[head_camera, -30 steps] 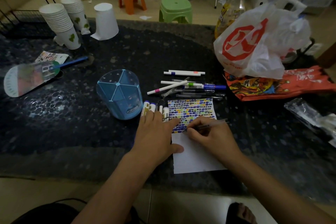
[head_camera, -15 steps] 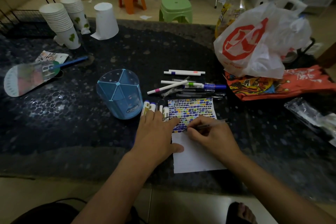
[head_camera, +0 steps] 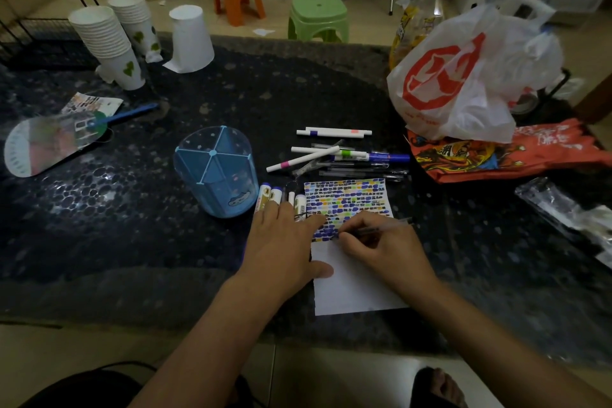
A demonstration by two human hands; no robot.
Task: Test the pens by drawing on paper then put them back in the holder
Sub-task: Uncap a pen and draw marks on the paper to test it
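A white sheet of paper (head_camera: 351, 288) lies on the dark table, its upper half filled with rows of coloured marks. My right hand (head_camera: 384, 248) grips a thin dark pen (head_camera: 381, 228) with the tip on the paper at the lowest row. My left hand (head_camera: 284, 245) rests flat with fingers spread, pressing the paper's left edge. Several white markers (head_camera: 276, 195) lie under its fingertips. The blue divided pen holder (head_camera: 217, 172) stands empty to the left. A pile of loose pens (head_camera: 344, 156) lies behind the paper.
A white and red plastic bag (head_camera: 463, 76) and an orange packet (head_camera: 503, 152) fill the right side. Stacked paper cups (head_camera: 106, 40) stand at the back left, a hand fan (head_camera: 49, 142) lies at the left. A clear wrapper (head_camera: 569, 209) lies far right.
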